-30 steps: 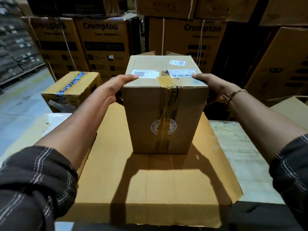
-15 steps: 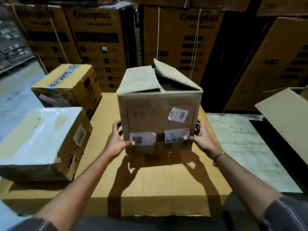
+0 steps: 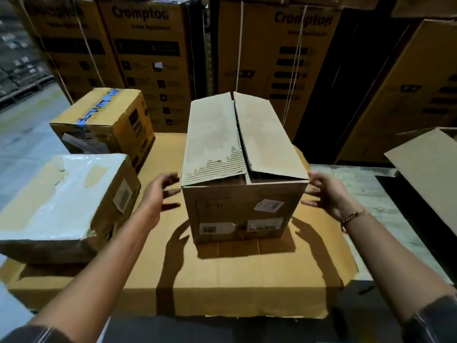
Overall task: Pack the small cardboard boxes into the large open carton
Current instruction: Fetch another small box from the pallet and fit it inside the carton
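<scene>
A brown cardboard box (image 3: 237,209) with white labels on its near face stands on a flattened cardboard sheet (image 3: 222,280). Its two top flaps lie loosely closed, untaped, with a gap at the near end. My left hand (image 3: 160,194) hovers just left of the box, fingers spread, holding nothing. My right hand (image 3: 326,194), with a bracelet on the wrist, is at the box's upper right corner, fingers apart, its fingertips at or just off the edge. A large carton's open flap (image 3: 427,174) shows at the right edge.
A box with torn white tape (image 3: 66,204) lies at near left. A yellow box with blue tape (image 3: 103,120) sits behind it. Tall strapped Crompton cartons (image 3: 153,58) wall off the back. A grey tabletop (image 3: 371,191) runs right of the sheet.
The box was tipped over so its labelled face now looks toward me and the loose flaps are on top. Both hands have let go and moved up beside it.
</scene>
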The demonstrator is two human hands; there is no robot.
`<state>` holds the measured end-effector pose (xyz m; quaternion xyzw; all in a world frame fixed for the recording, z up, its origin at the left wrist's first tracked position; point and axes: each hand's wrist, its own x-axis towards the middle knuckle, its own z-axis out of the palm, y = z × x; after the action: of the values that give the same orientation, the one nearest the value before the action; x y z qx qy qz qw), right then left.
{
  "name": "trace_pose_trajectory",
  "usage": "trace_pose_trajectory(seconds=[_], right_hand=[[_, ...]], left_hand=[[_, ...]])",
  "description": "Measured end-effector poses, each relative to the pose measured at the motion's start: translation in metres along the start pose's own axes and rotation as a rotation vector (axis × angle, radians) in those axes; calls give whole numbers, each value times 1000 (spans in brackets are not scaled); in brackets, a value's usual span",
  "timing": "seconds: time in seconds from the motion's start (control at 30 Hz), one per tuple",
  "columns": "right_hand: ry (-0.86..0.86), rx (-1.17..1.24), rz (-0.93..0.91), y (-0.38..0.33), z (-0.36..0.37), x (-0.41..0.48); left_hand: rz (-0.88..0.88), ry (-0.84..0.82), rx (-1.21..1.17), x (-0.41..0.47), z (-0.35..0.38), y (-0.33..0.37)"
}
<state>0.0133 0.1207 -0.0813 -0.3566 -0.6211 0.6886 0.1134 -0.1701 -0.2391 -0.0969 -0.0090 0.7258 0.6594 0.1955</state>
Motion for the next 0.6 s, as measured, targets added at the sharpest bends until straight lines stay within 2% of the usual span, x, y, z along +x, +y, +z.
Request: trace_pose_trajectory(seconds=[0.03,0.1,0.23,0.4,0.6], right_hand=[[-62,-8,24,-16,3,2],[-157,-83,116,-44,15,5],[-186,-220,180,-77,51,0],[-181,-265,6,-72,62,3],[-92,-83,-307,-54,54,4]], left_hand=[[-27,-27,-59,1,5,18],[-88,-131,-29,2,19,50],[-145,-270,-24,13,51,82],[-48,-204,33,39,55,67],[165,-184,-185,28,65,66]])
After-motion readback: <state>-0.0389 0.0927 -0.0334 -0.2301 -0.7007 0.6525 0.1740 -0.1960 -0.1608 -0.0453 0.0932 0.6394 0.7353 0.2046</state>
